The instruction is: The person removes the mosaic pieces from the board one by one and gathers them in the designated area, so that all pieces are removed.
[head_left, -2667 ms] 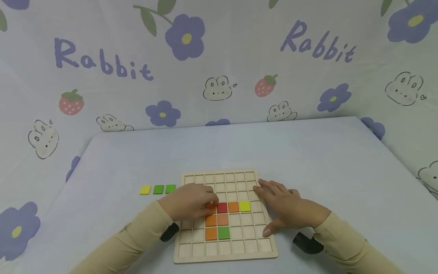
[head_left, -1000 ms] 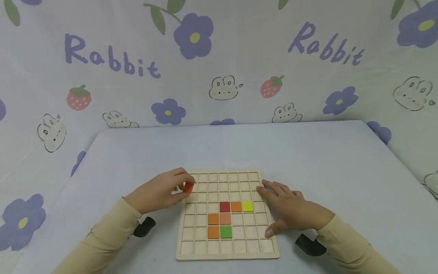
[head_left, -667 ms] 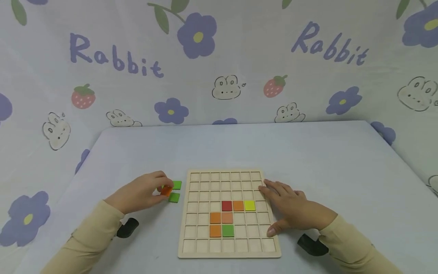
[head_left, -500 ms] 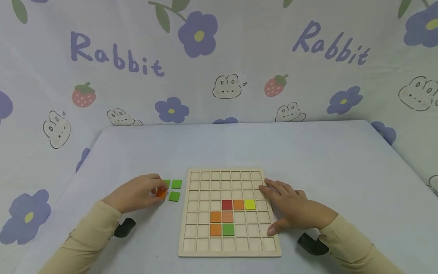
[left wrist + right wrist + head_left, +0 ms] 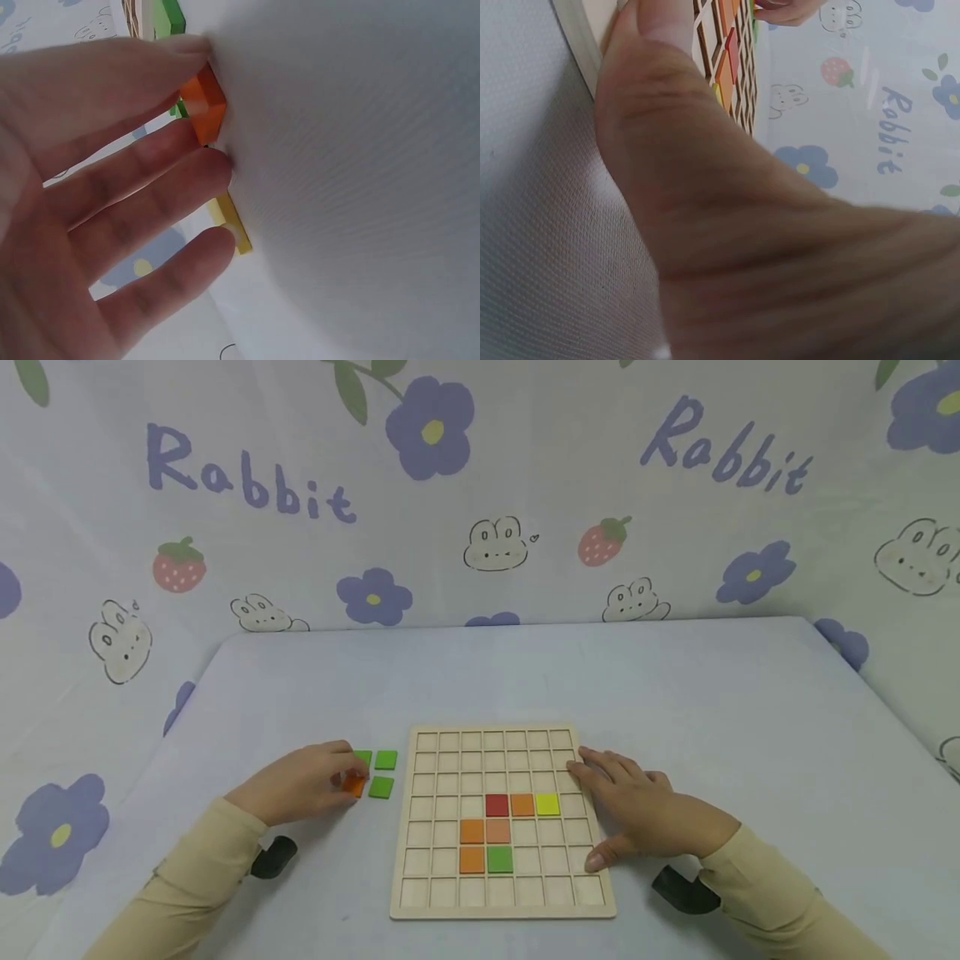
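Left of the board, my left hand [image 5: 300, 783] pinches an orange square tile [image 5: 354, 787] between thumb and fingers, down at the tabletop. The left wrist view shows this tile [image 5: 204, 105] tilted, with a yellow tile [image 5: 234, 225] behind the other fingertips. Green tiles [image 5: 381, 787] lie close beside the pinched one. My right hand [image 5: 637, 810] rests with spread fingers on the right edge of the wooden grid board [image 5: 502, 913]. Set in the board are a red tile [image 5: 497, 804], a yellow tile [image 5: 547, 804], a salmon tile [image 5: 498, 832], a green tile [image 5: 499, 860] and several orange ones [image 5: 472, 860].
A pale cloth covers the table [image 5: 675, 693]. Behind it hangs a backdrop [image 5: 555, 460] printed with flowers, rabbits and strawberries. Dark wrist-camera mounts [image 5: 684, 891] sit under both wrists.
My left hand took the orange tile out of the board, carried it left and lowered it beside the green tiles. My right hand has stayed on the board's edge.
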Demonstrator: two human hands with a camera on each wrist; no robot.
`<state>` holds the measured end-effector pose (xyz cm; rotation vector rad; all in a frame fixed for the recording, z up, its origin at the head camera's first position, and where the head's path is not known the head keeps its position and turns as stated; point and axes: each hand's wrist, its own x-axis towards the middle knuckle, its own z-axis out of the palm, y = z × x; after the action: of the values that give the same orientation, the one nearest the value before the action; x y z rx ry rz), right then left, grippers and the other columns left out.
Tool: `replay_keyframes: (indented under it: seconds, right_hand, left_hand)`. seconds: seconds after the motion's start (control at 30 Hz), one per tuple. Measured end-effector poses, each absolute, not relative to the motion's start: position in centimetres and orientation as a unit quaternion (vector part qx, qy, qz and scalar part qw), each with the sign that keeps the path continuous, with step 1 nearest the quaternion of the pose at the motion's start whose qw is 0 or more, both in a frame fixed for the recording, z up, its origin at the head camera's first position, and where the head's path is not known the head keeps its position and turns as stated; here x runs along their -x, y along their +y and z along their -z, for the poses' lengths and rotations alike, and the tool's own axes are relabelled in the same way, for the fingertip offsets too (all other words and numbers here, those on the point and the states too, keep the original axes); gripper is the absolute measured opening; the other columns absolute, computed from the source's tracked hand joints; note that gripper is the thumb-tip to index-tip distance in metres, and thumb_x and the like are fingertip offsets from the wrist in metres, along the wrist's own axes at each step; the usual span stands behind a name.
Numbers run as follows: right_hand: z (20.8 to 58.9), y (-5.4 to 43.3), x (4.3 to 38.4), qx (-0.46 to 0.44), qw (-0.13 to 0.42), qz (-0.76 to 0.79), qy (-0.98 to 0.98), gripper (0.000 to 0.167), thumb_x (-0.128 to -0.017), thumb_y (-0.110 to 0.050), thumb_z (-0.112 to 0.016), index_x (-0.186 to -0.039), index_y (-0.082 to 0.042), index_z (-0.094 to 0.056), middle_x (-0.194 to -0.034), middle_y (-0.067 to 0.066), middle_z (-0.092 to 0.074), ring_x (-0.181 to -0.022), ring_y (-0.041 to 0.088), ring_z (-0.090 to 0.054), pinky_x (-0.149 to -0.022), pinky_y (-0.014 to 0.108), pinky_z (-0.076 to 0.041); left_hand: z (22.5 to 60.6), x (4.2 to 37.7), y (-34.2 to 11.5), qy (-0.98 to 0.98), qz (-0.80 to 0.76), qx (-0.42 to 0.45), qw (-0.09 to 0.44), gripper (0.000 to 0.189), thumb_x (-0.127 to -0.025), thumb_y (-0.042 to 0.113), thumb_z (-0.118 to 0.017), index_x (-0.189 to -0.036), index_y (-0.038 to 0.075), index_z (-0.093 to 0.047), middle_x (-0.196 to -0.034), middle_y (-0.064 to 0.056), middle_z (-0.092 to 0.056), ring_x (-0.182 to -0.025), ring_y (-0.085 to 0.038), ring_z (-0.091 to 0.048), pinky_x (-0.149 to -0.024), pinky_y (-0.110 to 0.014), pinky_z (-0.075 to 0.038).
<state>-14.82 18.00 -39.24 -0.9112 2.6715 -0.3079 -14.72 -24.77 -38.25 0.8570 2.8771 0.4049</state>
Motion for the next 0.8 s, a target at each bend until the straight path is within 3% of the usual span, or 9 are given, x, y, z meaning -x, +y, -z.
replay_keyframes:
  seconds: [0.6,0.8]
  right_hand:
    - [38.89,18.04,14.68,0.315,0.155,0.118,0.929,0.112,-0.065,-0.072,-0.066,-0.15,-0.012,-0.023,-0.157,0.016,-0.018,-0.14,0.042,-0.02,-0.091,0.07,-0.031]
    - [38.98,18.11,14.76,0.318,0.155,0.114,0.928,0.112,-0.066,-0.072,-0.065,-0.15,-0.012,-0.022,-0.157,0.016,-0.018,-0.14,0.042,-0.02,-0.091,0.069,-0.032]
  left_hand:
    - [38.26,14.6,-25.14,0.945,-0.13,-0.3,0.03,0.025,-0.076,0.009,-0.079,-0.099,0.012,-0.07,-0.088,0.007,-0.058,-0.076,-0.009,-0.055,-0.068,-0.026,-0.049]
    - [37.64,14.59,-24.88,0.948,-0.128,-0.287,0.054,0.026,-0.077,0.011,-0.078,-0.102,0.011,-0.07,-0.09,0.006,-0.059,-0.076,-0.009,-0.054,-0.067,-0.024,-0.048]
